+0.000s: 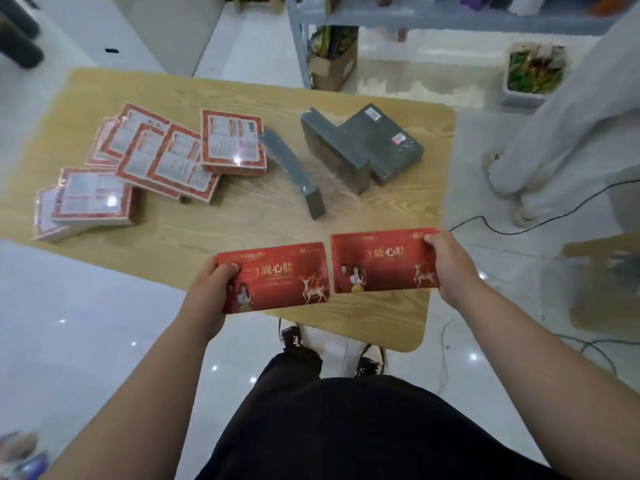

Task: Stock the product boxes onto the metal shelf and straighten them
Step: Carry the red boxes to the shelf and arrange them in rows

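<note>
Pinching the left red box (277, 277) in my left hand (211, 292), the right red box (381, 261) in my right hand (450, 268); pickup seems done, next I carry both to the metal shelf (433, 15).

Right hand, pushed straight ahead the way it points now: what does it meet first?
Probably the grey wrapped packs on the table, beyond the red box the right hand grips; height above them is unclear.
</note>
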Tool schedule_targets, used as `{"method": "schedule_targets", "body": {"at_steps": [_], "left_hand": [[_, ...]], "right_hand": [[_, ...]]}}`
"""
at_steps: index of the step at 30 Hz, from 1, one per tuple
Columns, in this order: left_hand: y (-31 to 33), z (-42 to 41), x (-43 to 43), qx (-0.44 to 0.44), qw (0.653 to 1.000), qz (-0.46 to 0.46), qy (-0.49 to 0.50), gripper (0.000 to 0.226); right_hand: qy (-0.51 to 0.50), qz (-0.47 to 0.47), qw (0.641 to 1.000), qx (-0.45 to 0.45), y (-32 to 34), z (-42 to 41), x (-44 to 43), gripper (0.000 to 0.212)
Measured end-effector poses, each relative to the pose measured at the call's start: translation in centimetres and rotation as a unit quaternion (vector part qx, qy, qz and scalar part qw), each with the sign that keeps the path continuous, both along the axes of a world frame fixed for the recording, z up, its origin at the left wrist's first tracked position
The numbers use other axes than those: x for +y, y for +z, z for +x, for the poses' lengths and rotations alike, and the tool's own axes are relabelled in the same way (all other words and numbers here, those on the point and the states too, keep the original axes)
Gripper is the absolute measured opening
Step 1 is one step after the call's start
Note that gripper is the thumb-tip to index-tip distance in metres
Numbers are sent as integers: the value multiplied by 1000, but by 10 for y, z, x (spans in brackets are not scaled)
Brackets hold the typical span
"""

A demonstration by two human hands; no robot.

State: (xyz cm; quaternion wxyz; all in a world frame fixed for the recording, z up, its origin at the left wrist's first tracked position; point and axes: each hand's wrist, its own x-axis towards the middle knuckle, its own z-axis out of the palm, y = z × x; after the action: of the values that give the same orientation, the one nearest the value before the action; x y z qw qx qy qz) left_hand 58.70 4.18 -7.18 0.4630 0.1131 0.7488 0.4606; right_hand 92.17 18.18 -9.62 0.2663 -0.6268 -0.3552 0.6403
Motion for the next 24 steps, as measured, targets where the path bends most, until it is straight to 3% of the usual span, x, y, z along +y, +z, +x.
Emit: {"method": "schedule_targets", "body": {"at_steps": [7,16,20,24], "left_hand": [[19,-40,-102,1,989,14,146,14],[36,-115,-260,-7,950,40,309,17],[44,-152,-351,5,922,54,384,4],[50,-180,-440,25,882,56,468,10]], "right_hand": [[160,15,986,-38,22,-98,-25,21],[332,44,942,-32,58,-260,-113,18],[396,61,916,-26,73,-350,-176,15],[471,81,878,-3,82,-435,-246,12]]}}
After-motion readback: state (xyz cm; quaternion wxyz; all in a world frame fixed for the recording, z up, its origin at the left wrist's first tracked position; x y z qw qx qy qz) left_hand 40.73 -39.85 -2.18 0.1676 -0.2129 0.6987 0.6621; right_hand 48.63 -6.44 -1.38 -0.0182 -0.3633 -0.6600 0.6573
